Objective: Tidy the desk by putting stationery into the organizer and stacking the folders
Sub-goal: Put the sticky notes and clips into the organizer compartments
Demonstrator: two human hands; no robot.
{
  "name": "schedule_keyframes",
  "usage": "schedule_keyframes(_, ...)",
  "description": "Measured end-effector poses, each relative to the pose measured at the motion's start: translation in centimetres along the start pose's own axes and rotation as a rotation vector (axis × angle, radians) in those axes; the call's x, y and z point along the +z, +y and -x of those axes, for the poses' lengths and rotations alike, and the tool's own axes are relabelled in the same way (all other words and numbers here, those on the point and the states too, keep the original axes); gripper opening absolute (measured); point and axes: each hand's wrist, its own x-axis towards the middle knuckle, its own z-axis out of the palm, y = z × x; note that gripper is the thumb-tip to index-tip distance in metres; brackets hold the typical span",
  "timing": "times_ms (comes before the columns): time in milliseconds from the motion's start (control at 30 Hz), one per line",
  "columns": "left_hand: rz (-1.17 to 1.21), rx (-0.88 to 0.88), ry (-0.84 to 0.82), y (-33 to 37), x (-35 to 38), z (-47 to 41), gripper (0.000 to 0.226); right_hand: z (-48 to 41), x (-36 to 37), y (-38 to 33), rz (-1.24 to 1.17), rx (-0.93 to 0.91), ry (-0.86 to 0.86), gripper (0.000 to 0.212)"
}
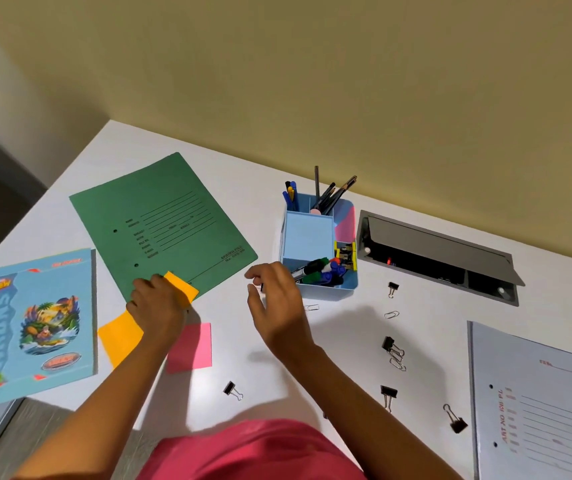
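A light-blue organizer (308,233) stands at the back of the white desk, with pens, pencils, markers and clips in its compartments. My left hand (158,301) rests on an orange sticky note (182,287) at the near edge of the green folder (163,220), fingers closed on the note. My right hand (270,299) hovers just left of the organizer with fingers apart; something small and dark sits at its fingertips, and I cannot tell what it is. A second orange note (118,336) and a pink note (191,348) lie below my left hand. A grey folder (534,403) lies at the right.
A blue picture notebook (38,323) lies at the left desk edge. Several black binder clips (389,393) and paper clips (392,314) are scattered right of centre. An open grey cable hatch (440,254) is sunk into the desk behind them. The wall stands close behind.
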Motion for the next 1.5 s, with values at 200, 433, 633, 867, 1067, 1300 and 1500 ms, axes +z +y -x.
schedule_keyframes(200, 0.098, 0.107, -0.020, -0.5, -0.5, -0.8, 0.037, 0.5, 0.3, 0.2, -0.043, 0.044, -0.092, 0.020)
schedule_keyframes(433, 0.532, 0.424, -0.034, 2.7, -2.3, 2.2, 0.010, -1.2, -0.4, 1.0, -0.094, 0.196, -0.072, 0.026)
schedule_keyframes(633, 0.744, 0.497, -0.092, 6.6, -3.3, 4.3, 0.016, -3.0, -2.1, 2.0, -0.028, 0.208, -0.091, 0.010)
schedule_keyframes(867, 0.580, 0.746, -0.099, 9.1, -2.3, 4.2, 0.034, -5.3, -7.3, 5.0, -0.064, 0.296, 0.392, 0.006)
schedule_keyframes(1067, 0.298, 0.942, -0.250, 10.9, -0.3, 4.9, 0.048, -8.6, -9.6, 10.3, 0.212, 0.488, 0.557, 0.007)
schedule_keyframes(1300, 0.121, 0.933, -0.329, 11.5, 1.8, 5.1, 0.066, -10.4, -7.4, 13.3, 0.395, 0.589, 0.327, 0.012)
schedule_keyframes(1500, 0.145, 0.943, -0.327, 11.1, 2.1, 5.0, 0.072, -10.9, -6.5, 14.4, 0.446, 0.686, 0.239, 0.026)
